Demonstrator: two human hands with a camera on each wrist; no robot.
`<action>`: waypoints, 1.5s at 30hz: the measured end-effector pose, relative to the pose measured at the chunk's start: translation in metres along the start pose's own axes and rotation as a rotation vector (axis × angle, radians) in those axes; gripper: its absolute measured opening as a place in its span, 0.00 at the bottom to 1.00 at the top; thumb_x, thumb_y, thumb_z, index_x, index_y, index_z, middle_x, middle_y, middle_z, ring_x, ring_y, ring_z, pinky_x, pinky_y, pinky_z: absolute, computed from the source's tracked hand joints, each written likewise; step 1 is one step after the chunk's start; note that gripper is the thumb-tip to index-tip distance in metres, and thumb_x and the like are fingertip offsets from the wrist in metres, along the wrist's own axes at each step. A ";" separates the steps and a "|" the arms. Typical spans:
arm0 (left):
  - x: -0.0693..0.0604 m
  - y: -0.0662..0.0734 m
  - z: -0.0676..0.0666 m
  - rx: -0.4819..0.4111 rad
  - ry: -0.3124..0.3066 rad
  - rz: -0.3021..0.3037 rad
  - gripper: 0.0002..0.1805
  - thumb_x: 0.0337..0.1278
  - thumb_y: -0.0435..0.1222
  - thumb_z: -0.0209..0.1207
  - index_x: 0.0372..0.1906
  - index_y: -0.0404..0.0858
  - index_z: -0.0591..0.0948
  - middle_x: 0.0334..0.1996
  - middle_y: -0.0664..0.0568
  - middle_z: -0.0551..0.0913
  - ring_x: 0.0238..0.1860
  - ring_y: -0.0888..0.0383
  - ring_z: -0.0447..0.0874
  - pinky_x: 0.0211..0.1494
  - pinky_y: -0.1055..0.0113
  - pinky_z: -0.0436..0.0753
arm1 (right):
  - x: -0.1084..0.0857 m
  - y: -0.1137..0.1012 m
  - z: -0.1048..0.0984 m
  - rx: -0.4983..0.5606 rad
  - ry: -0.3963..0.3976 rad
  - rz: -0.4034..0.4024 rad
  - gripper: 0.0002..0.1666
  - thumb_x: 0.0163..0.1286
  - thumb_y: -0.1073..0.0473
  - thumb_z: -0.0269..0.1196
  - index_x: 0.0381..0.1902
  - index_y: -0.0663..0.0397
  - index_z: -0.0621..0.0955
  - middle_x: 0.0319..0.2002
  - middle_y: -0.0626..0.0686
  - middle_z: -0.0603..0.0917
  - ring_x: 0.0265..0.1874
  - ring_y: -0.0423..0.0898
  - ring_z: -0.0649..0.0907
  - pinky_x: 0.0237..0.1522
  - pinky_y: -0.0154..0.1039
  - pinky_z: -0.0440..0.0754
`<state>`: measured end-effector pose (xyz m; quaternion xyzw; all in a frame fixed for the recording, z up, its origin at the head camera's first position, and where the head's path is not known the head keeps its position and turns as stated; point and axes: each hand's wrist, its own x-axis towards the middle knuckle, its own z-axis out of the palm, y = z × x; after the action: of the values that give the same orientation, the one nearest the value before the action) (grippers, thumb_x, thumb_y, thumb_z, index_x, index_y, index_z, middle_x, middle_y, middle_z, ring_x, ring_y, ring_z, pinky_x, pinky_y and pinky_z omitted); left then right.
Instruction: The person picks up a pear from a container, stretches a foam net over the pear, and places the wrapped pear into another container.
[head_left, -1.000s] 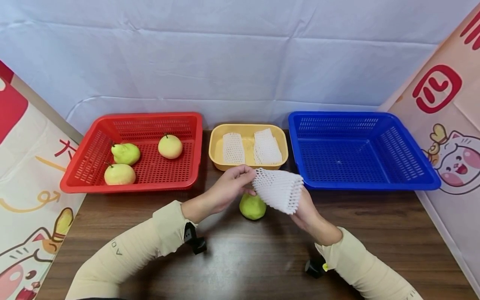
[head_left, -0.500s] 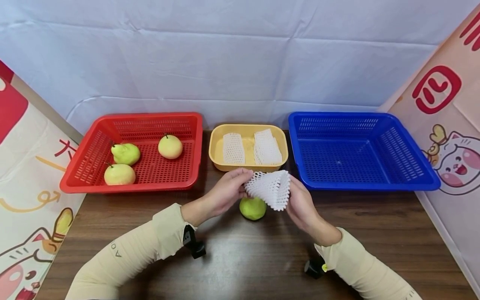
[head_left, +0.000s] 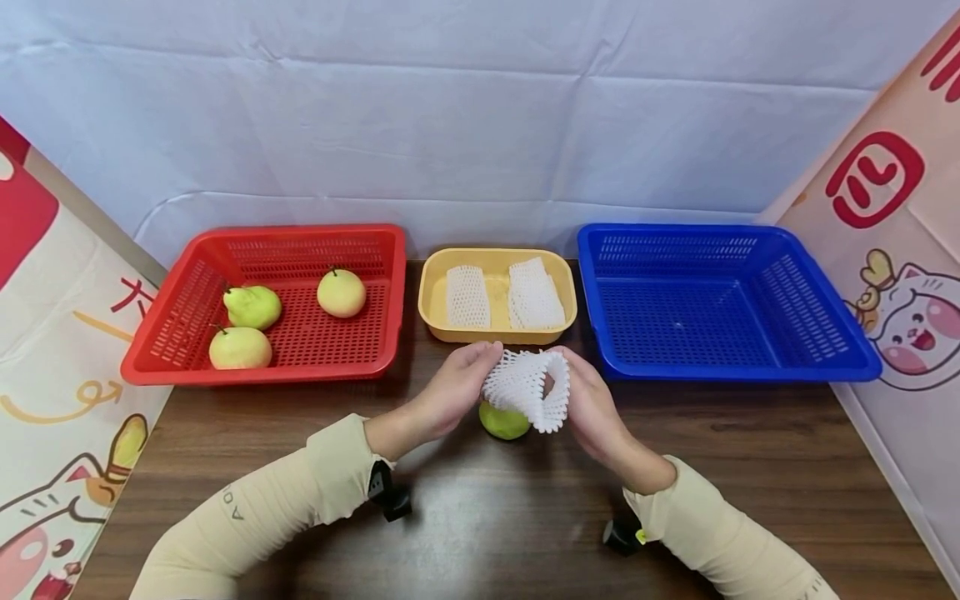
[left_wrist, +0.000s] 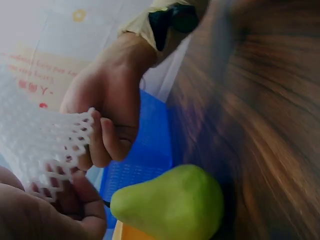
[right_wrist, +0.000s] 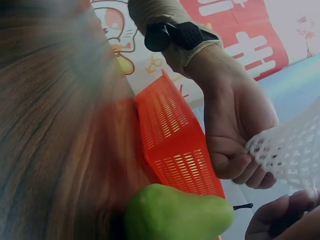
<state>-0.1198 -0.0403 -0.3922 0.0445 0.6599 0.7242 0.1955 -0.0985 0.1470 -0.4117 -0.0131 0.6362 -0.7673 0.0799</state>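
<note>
A white foam fruit net is stretched between my two hands, above a green pear on the table. My left hand pinches the net's left end between curled fingers and thumb. At the other end my right hand grips the rim, and the mouth there gapes into a round hole. In the left wrist view the pear stands upright with its stem free, apart from the fingers. The right wrist view shows the mesh narrowing toward the left hand. The net partly hides the pear's top in the head view.
A red basket at left holds a green pear and two round yellowish pears. Behind the hands, a yellow tray contains folded foam nets. A blue basket stands at right on the wooden table.
The net's right end has been drawn left and turned toward the front, opening its mouth into a round hole. My right hand has moved left with it; the left hand has shifted slightly.
</note>
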 end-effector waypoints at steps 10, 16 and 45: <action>-0.002 -0.023 -0.001 0.299 0.217 0.219 0.15 0.80 0.37 0.48 0.37 0.32 0.78 0.25 0.54 0.72 0.33 0.59 0.72 0.39 0.67 0.73 | 0.002 0.015 0.006 -0.184 0.042 -0.036 0.12 0.80 0.65 0.49 0.47 0.67 0.77 0.33 0.48 0.79 0.31 0.39 0.78 0.32 0.31 0.77; 0.001 -0.040 -0.003 0.354 0.277 0.285 0.13 0.80 0.35 0.49 0.36 0.32 0.76 0.23 0.55 0.71 0.30 0.60 0.71 0.35 0.68 0.72 | 0.010 0.022 0.003 -0.381 0.088 -0.071 0.15 0.83 0.62 0.48 0.38 0.67 0.77 0.28 0.51 0.76 0.28 0.42 0.77 0.31 0.32 0.75; 0.019 -0.082 -0.017 0.778 0.244 0.266 0.09 0.77 0.33 0.53 0.36 0.36 0.77 0.27 0.49 0.81 0.30 0.57 0.79 0.35 0.62 0.80 | 0.025 0.057 -0.012 -0.888 0.006 -0.122 0.08 0.79 0.64 0.51 0.39 0.58 0.77 0.24 0.50 0.76 0.25 0.46 0.76 0.29 0.42 0.76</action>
<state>-0.1240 -0.0457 -0.4776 0.1135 0.8907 0.4400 -0.0104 -0.1184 0.1450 -0.4722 -0.0813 0.9022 -0.4231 0.0193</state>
